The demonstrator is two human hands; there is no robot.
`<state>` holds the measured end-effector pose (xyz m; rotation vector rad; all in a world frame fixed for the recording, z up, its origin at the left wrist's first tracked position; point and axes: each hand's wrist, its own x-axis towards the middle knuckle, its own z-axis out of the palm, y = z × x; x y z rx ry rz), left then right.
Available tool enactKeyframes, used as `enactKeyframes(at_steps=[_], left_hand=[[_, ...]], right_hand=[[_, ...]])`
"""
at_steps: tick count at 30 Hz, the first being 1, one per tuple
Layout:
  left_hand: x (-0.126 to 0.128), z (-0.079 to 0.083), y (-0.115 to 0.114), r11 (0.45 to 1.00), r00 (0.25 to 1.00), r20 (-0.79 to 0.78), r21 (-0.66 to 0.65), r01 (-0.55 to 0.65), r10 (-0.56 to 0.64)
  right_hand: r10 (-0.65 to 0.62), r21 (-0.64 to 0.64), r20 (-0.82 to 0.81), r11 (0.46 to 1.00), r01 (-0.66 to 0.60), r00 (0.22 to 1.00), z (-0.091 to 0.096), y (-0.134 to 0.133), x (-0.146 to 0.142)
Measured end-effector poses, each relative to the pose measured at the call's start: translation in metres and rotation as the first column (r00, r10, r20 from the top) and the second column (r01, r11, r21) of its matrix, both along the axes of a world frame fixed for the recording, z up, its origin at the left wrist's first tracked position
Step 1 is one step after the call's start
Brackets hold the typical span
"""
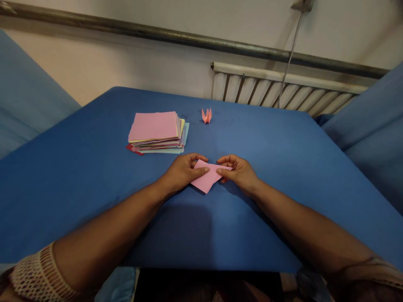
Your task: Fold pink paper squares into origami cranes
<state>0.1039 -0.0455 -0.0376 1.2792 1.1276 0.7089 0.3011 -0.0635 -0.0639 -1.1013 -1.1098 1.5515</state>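
A partly folded sheet of pink paper (204, 181) is held just above the blue table, between both hands. My left hand (184, 171) pinches its left part, thumb on top and fingers behind. On the other side, my right hand (239, 171) grips the narrow right point of the paper between thumb and fingers. The lower corner of the paper points toward me. Fingers behind the sheet are partly hidden.
A stack of coloured paper (154, 126), pink on top, lies at the back left of the blue table (270, 142). Behind my hands stands a small folded pink paper piece (207, 116). A radiator (267, 86) and a pipe (176, 38) run along the wall.
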Motion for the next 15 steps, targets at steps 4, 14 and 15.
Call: enactKeyframes(at_steps=[4,14,15], left_hand=[[0.0015,0.0015,-0.0003,0.997,0.997,0.042,0.052,-0.063,0.061],[0.0018,0.0021,-0.0021,0.991,0.978,0.181,0.062,-0.115,0.103],[0.0017,0.0022,-0.0027,0.991,0.971,0.207,0.046,-0.129,0.117]], right_hand=[[-0.016,0.004,-0.057,1.0,0.016,0.998,-0.0009,-0.0004,-0.0012],[-0.152,0.015,-0.146,0.988,0.156,0.978,0.0022,-0.0009,-0.0035],[-0.165,0.021,-0.162,0.985,0.171,0.973,0.0027,-0.0011,-0.0038]])
